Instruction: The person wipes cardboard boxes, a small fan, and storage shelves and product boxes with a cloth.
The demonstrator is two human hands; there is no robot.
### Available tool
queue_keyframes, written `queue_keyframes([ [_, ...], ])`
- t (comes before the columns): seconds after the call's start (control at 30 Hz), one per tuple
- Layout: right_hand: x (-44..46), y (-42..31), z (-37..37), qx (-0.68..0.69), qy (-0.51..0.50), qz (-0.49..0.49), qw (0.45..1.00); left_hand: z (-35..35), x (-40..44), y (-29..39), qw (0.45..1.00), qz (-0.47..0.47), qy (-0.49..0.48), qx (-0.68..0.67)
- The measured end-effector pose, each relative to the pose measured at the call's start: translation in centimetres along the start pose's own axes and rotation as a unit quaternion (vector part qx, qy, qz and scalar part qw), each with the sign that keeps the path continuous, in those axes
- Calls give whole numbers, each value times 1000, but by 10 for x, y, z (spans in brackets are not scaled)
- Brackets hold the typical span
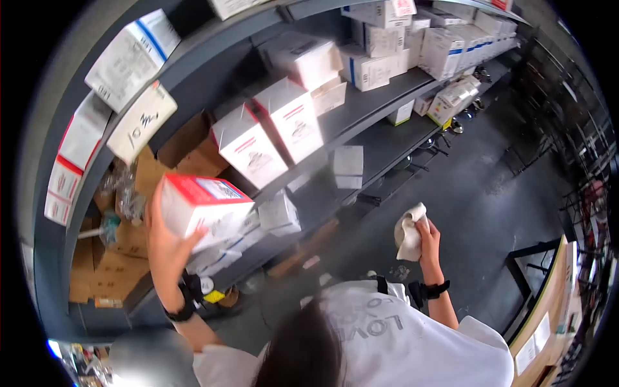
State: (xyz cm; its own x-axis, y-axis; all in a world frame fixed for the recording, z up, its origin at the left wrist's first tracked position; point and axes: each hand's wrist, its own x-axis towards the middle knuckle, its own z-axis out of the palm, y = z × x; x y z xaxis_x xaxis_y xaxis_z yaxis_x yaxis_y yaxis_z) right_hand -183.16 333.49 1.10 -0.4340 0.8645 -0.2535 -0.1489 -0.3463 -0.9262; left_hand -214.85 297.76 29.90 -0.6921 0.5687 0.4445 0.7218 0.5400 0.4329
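Note:
My left hand (169,242) grips a white carton with a red top edge (209,205), its fingers along the side and the thumb across the front. This carton is tilted in front of the shelf (361,116). Two more red-and-white boxes, a nearer one (250,145) and a farther one (290,119), stand on the shelf just beyond it. Off to the right, over the floor, my right hand (430,240) is closed around a crumpled off-white cloth (409,233).
White cartons (445,51) are stacked farther along the shelf. Brown cardboard boxes (116,274) and clear plastic wrapping (129,193) fill the left corner. A handwritten box (142,121) sits at upper left. A wooden-topped table (548,316) stands at right.

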Motion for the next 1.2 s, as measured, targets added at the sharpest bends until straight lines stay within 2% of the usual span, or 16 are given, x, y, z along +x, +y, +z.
queue_keyframes([
  [0.07, 5, -6, 6, -27, -37, -12, 999, -4, 22, 16, 992, 22, -59, 110],
  [0.13, 12, -6, 8, -16, -51, -23, 998, 2, 42, -3, 988, 55, -101, 99],
  [0.2, 10, -9, 6, -9, -39, -28, 999, 8, 59, -13, 986, 24, -153, 67],
  [0.33, 6, -3, -10, 19, -11, -14, 1000, 34, 86, -47, 989, 33, -147, 4],
  [0.53, -2, 9, -67, 54, 57, 9, 997, 68, 115, -82, 988, 58, -141, 11],
  [0.67, 1, 10, -103, 39, 102, -8, 994, 74, 129, -111, 971, -14, -175, 162],
  [0.77, 6, 5, -123, 48, 126, -6, 991, 76, 136, -125, 974, -4, -197, 109],
  [0.8, 9, 2, -130, 45, 122, -8, 992, 80, 138, -118, 976, 24, -198, 84],
  [0.83, 12, -2, -137, 42, 119, -12, 992, 81, 135, -110, 977, -14, -186, 106],
  [0.87, 15, -6, -145, 40, 116, -17, 992, 81, 136, -107, 978, -6, -199, 66],
  [0.9, 20, -9, -154, 25, 131, -24, 991, 84, 131, -100, 979, 13, -175, 105],
  [0.93, 23, -13, -162, 22, 140, -27, 989, 86, 124, -90, 961, -28, -127, 243],
  [0.97, 27, -19, -169, 21, 148, -31, 988, 88, 110, -20, 930, -88, -94, 344],
  [1.0, 34, -26, -174, 21, 154, -37, 987, 95, 102, 12, 921, -66, -38, 382],
  [1.13, 63, -52, -190, 36, 160, -41, 986, 146, 103, 116, 980, 75, 50, 178],
  [1.2, 81, -67, -185, 34, 151, -66, 986, 187, 115, 143, 974, 155, 54, 155],
])
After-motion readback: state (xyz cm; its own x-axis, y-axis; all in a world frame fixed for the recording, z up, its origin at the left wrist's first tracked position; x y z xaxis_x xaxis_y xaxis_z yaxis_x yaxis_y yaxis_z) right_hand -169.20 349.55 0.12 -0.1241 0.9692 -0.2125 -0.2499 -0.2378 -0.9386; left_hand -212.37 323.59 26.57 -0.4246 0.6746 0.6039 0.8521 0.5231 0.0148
